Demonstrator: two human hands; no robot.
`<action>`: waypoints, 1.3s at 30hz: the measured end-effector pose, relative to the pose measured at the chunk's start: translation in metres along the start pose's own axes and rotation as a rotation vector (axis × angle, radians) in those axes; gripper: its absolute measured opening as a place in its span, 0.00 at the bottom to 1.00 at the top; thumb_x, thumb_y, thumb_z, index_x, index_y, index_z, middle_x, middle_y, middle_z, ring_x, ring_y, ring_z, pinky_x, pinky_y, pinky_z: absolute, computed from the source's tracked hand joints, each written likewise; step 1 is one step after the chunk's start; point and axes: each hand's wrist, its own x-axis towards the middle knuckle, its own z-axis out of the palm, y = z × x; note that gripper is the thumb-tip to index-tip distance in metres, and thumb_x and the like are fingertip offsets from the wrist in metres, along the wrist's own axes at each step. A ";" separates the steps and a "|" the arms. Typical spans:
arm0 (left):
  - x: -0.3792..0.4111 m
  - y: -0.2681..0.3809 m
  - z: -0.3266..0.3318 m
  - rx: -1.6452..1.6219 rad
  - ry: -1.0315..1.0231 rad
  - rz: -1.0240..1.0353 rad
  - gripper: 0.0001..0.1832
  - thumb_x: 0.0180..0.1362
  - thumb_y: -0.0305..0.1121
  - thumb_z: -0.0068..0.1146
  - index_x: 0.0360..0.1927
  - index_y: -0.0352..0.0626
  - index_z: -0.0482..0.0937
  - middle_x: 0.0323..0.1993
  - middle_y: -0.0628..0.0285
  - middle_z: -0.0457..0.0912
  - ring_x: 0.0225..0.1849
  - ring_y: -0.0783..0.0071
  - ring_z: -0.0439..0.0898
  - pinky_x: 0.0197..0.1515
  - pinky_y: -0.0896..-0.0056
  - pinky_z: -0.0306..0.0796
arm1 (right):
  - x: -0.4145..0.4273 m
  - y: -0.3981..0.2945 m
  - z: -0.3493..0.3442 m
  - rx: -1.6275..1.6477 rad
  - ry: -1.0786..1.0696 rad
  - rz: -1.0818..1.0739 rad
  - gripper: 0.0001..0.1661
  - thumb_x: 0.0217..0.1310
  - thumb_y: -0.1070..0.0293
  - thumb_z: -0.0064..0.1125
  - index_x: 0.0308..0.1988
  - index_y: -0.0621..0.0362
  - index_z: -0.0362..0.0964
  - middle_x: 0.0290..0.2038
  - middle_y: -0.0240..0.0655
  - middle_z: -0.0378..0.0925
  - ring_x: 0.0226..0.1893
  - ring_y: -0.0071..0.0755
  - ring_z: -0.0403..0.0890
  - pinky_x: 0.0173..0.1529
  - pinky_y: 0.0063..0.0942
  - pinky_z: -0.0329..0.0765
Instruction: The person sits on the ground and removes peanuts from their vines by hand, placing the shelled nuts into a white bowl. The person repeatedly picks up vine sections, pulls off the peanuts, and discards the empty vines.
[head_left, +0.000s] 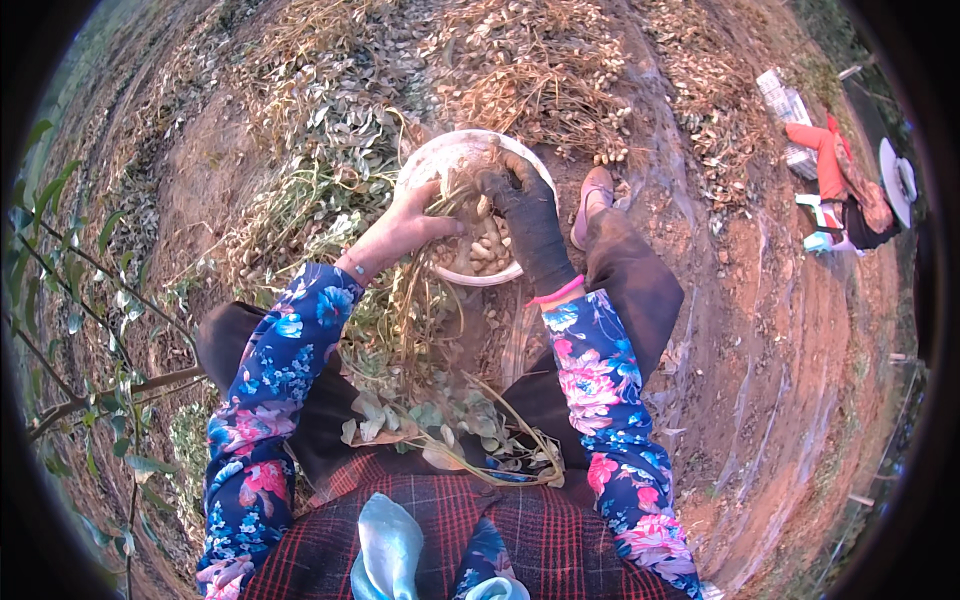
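Observation:
My left hand (401, 229), bare, grips the stems of a peanut plant (409, 307) over the left side of a white round tub (480, 280). The leafy stems trail down from it towards my lap. My right hand (517, 195), in a dark, dirty glove with a pink band at the wrist, is at the root end of the plant over the tub. Its fingers are curled at the roots and pods; whether they are closed on them is hard to see. Unshelled peanuts (484, 251) lie in the bottom of the tub.
Pulled peanut plants (547, 97) with pods lie in heaps beyond the tub, and more (277, 217) at its left. A leafy tree branch (112, 390) reaches in from the left. Another person (847, 180) sits far right beside pale sacks (791, 112). Plastic film strips cross the soil.

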 end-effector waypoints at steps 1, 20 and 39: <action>-0.001 0.002 -0.002 -0.154 0.006 -0.055 0.29 0.48 0.24 0.56 0.56 0.34 0.63 0.46 0.59 0.74 0.45 0.74 0.73 0.47 0.75 0.68 | 0.000 0.002 -0.003 0.043 0.024 0.004 0.22 0.54 0.69 0.58 0.49 0.66 0.66 0.36 0.33 0.75 0.34 0.21 0.74 0.39 0.18 0.72; -0.007 0.016 0.001 -0.469 -0.013 -0.372 0.20 0.51 0.26 0.55 0.49 0.45 0.67 0.28 0.72 0.70 0.20 0.87 0.62 0.19 0.86 0.56 | 0.001 0.018 -0.001 0.186 -0.219 0.119 0.20 0.52 0.64 0.60 0.44 0.62 0.69 0.36 0.30 0.75 0.35 0.21 0.74 0.42 0.19 0.71; -0.011 0.006 -0.002 -0.254 -0.003 -0.302 0.18 0.52 0.28 0.54 0.48 0.40 0.68 0.26 0.72 0.71 0.19 0.88 0.64 0.17 0.85 0.56 | 0.004 0.018 -0.007 0.064 -0.285 0.265 0.19 0.51 0.64 0.59 0.43 0.59 0.70 0.30 0.27 0.74 0.29 0.15 0.71 0.32 0.15 0.70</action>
